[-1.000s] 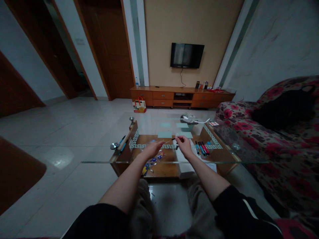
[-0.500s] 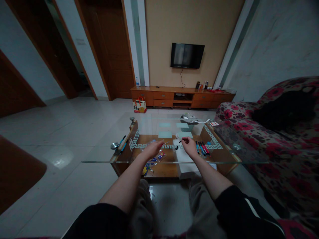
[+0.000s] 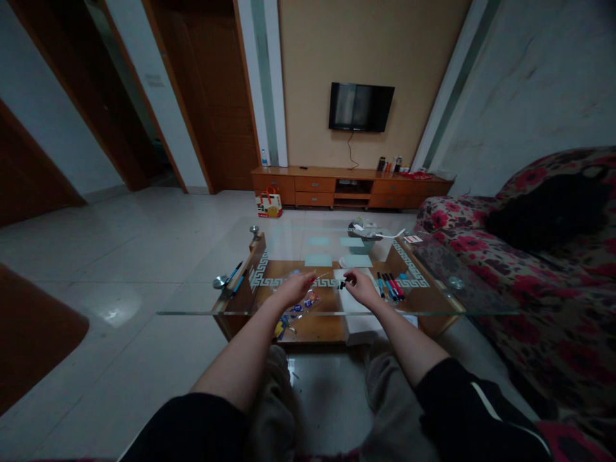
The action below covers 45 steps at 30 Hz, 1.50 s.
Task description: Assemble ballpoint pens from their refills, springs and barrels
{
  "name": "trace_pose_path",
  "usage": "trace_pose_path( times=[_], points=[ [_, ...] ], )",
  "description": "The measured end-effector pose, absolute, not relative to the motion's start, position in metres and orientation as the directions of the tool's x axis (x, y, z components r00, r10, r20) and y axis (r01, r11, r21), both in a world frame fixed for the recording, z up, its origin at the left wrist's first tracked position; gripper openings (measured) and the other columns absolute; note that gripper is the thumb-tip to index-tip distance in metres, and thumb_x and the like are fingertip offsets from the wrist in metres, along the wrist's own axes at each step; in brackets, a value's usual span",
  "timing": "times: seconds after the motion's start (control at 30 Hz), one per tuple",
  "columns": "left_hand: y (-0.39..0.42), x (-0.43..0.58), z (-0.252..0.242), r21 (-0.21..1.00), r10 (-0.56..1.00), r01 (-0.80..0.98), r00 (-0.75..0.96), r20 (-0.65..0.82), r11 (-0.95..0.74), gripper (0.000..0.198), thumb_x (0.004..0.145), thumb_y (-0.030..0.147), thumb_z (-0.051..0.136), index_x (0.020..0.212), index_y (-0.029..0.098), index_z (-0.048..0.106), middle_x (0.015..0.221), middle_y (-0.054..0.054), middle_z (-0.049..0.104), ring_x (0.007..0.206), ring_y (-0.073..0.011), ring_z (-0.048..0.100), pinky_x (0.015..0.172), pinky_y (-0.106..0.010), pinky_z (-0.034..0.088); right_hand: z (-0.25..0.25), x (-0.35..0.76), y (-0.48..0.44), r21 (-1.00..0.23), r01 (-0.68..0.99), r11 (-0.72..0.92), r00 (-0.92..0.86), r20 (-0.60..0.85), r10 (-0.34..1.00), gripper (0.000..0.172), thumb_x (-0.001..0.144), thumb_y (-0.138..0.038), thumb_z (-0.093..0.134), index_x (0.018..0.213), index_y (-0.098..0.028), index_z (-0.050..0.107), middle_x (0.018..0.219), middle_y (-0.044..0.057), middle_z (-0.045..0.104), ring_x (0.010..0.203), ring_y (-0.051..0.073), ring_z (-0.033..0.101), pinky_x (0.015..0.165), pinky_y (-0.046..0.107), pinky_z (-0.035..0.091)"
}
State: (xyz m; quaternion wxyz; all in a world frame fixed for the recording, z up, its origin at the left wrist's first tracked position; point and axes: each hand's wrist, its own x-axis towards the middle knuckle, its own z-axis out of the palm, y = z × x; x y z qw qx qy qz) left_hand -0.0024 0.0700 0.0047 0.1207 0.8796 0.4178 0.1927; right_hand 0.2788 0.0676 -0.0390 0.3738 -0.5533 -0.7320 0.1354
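Over the glass table (image 3: 192,292), my left hand (image 3: 297,287) is closed on a thin, pale stick that looks like a pen refill (image 3: 322,276), pointing right. My right hand (image 3: 360,287) has its thumb and fingertips pinched at small black pieces that look like pen caps (image 3: 342,284). Whether one is in the fingers or only touched is too small to tell. To the right of that hand lie several blue, black and red pens (image 3: 393,287). Beneath my left hand is a clear plastic bag (image 3: 308,304) with colourful print.
A blue pen (image 3: 235,272) lies near the table's left side. On the shelf under the glass sits a white box (image 3: 359,326). A dark basket (image 3: 366,231) stands past the far edge. A floral sofa (image 3: 481,256) is on the right, a TV cabinet (image 3: 312,186) ahead.
My right hand has moved slightly left and down, bringing its fingertips to the small black pieces. My left hand has stayed almost in place with the thin stick.
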Motion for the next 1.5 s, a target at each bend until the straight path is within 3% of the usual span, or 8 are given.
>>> trace_pose_path(
  times=[0.27, 0.47, 0.7, 1.1, 1.3, 1.4, 1.5],
  points=[
    [0.069, -0.001, 0.007, 0.373, 0.774, 0.680, 0.583, 0.247, -0.631, 0.026, 0.098, 0.028, 0.043, 0.115, 0.023, 0.063, 0.105, -0.009, 0.072, 0.097, -0.0213, 0.067, 0.082, -0.028, 0.048, -0.045, 0.280, 0.068, -0.512, 0.781, 0.358, -0.193, 0.348, 0.918, 0.023, 0.078, -0.013, 0.061, 0.099, -0.020, 0.066, 0.085, 0.002, 0.070, 0.072, 0.015, 0.061, 0.068, 0.024, 0.044],
    [0.069, -0.003, 0.007, 0.373, 0.761, 0.666, 0.599, 0.249, -0.646, 0.022, 0.094, 0.028, 0.049, 0.110, 0.023, 0.064, 0.098, -0.007, 0.072, 0.086, -0.0189, 0.067, 0.077, -0.025, 0.047, -0.046, 0.280, 0.067, -0.515, 0.792, 0.329, -0.202, 0.287, 0.936, 0.028, 0.076, -0.010, 0.062, 0.102, -0.019, 0.066, 0.087, 0.003, 0.070, 0.075, 0.015, 0.061, 0.070, 0.024, 0.045],
    [0.068, -0.006, 0.006, 0.370, 0.764, 0.670, 0.592, 0.257, -0.644, 0.022, 0.094, 0.026, 0.049, 0.110, 0.022, 0.064, 0.097, -0.007, 0.072, 0.088, -0.0188, 0.066, 0.077, -0.026, 0.046, -0.047, 0.281, 0.061, -0.504, 0.796, 0.336, -0.217, 0.281, 0.935, 0.030, 0.076, -0.010, 0.062, 0.105, -0.020, 0.065, 0.088, 0.003, 0.070, 0.078, 0.017, 0.062, 0.074, 0.027, 0.046],
    [0.061, -0.014, 0.009, 0.360, 0.771, 0.684, 0.586, 0.247, -0.635, 0.022, 0.092, 0.024, 0.051, 0.109, 0.021, 0.066, 0.094, -0.007, 0.071, 0.086, -0.0182, 0.066, 0.076, -0.025, 0.046, -0.038, 0.297, 0.033, -0.437, 0.816, 0.378, -0.262, 0.302, 0.916, 0.056, 0.078, -0.012, 0.059, 0.133, -0.013, 0.046, 0.113, 0.012, 0.062, 0.094, 0.021, 0.060, 0.091, 0.036, 0.046],
    [0.056, -0.005, 0.014, 0.337, 0.758, 0.680, 0.608, 0.235, -0.651, 0.021, 0.093, 0.025, 0.050, 0.105, 0.021, 0.067, 0.091, -0.006, 0.072, 0.081, -0.0184, 0.065, 0.073, -0.025, 0.046, -0.006, 0.299, 0.012, -0.393, 0.804, 0.446, -0.246, 0.463, 0.852, 0.042, 0.085, -0.016, 0.055, 0.127, -0.020, 0.051, 0.114, 0.010, 0.058, 0.102, 0.023, 0.058, 0.094, 0.039, 0.047],
    [0.053, 0.003, 0.018, 0.326, 0.743, 0.670, 0.631, 0.223, -0.667, 0.021, 0.094, 0.028, 0.049, 0.103, 0.023, 0.067, 0.090, -0.006, 0.072, 0.082, -0.0192, 0.065, 0.073, -0.025, 0.045, 0.009, 0.289, 0.006, -0.392, 0.784, 0.481, -0.255, 0.504, 0.825, 0.028, 0.089, -0.019, 0.053, 0.117, -0.023, 0.057, 0.114, 0.009, 0.057, 0.105, 0.023, 0.057, 0.095, 0.039, 0.047],
    [0.050, 0.010, 0.022, 0.319, 0.736, 0.666, 0.645, 0.209, -0.674, 0.022, 0.095, 0.030, 0.049, 0.102, 0.023, 0.068, 0.091, -0.006, 0.071, 0.083, -0.0196, 0.065, 0.073, -0.025, 0.045, 0.017, 0.276, 0.004, -0.387, 0.756, 0.528, -0.291, 0.524, 0.801, 0.026, 0.091, -0.020, 0.053, 0.116, -0.025, 0.058, 0.116, 0.009, 0.055, 0.109, 0.024, 0.055, 0.097, 0.039, 0.047]
  ],
)
